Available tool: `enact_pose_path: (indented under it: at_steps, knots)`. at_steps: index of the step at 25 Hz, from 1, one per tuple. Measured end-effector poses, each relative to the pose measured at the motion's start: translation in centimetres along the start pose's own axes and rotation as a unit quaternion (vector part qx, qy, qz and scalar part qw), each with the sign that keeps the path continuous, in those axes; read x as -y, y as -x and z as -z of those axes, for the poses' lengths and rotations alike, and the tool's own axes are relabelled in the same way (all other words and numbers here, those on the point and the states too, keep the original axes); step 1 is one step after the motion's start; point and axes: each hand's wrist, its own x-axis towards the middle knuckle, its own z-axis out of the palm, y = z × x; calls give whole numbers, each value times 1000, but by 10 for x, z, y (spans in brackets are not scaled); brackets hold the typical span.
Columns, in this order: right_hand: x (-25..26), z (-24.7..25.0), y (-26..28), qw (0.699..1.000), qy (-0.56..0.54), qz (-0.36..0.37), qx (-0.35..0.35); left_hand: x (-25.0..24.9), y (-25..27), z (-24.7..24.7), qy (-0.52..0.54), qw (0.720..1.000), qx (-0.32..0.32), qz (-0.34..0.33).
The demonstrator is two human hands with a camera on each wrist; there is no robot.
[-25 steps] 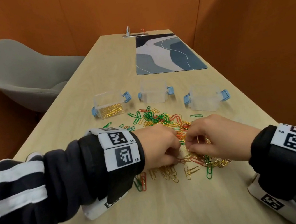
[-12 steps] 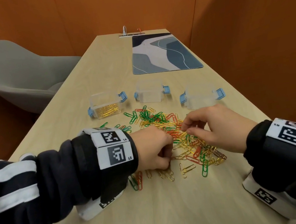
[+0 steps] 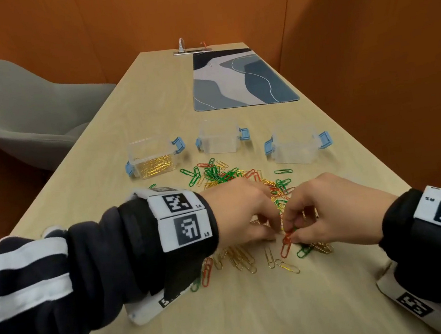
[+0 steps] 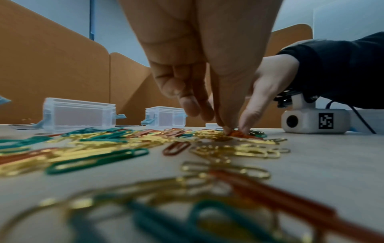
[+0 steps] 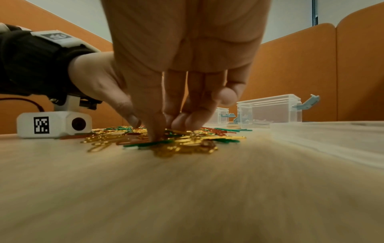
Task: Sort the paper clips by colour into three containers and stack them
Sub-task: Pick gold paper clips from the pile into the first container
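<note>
Red, green and gold paper clips (image 3: 223, 173) lie in a loose pile on the wooden table (image 3: 261, 315). Behind the pile stand three clear containers with blue latches: the left one (image 3: 151, 159) holds gold clips, while the middle one (image 3: 219, 137) and the right one (image 3: 294, 143) look almost empty. My right hand (image 3: 291, 237) pinches one end of a red clip (image 3: 285, 246) at the near edge of the pile. My left hand (image 3: 274, 234) has its thumb and forefinger together on the pile right beside it (image 4: 225, 129); which clip they pinch is hidden.
A blue-grey patterned desk mat (image 3: 241, 80) lies at the far end of the table. A grey chair (image 3: 18, 109) stands to the left. Orange partition walls close in the table. The wrist cameras (image 4: 313, 120) (image 5: 54, 124) sit low on the table by the pile.
My right hand came back from the pile's far side to its near edge and now pinches a red clip. My left hand stayed on the pile, fingers curled.
</note>
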Motion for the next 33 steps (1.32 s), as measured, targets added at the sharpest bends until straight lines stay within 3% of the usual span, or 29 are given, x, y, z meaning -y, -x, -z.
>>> enact_pose_path:
  at_steps: [4,8,13,19,24,30,33]
  knots:
    - [1,0,1,1000,5,17,0,-5,-7,-4,8,999,33,-19]
    - [2,2,3,1000,-3,21,-12,-5,-7,-3,6,999,27,-18]
    - [-2,3,3,997,-27,21,-76,-6,2,-2,-15,996,53,-64]
    - [-4,3,0,991,-51,6,-124,-8,6,-2,-14,999,32,-31]
    - [-4,3,-3,991,-60,2,-121,-11,5,-6,-43,998,48,28]
    - [-4,3,-6,990,-70,1,-126,-14,5,-9,21,997,56,57]
    - [-5,4,-2,985,-82,-9,-153,-14,6,-4,38,997,22,67]
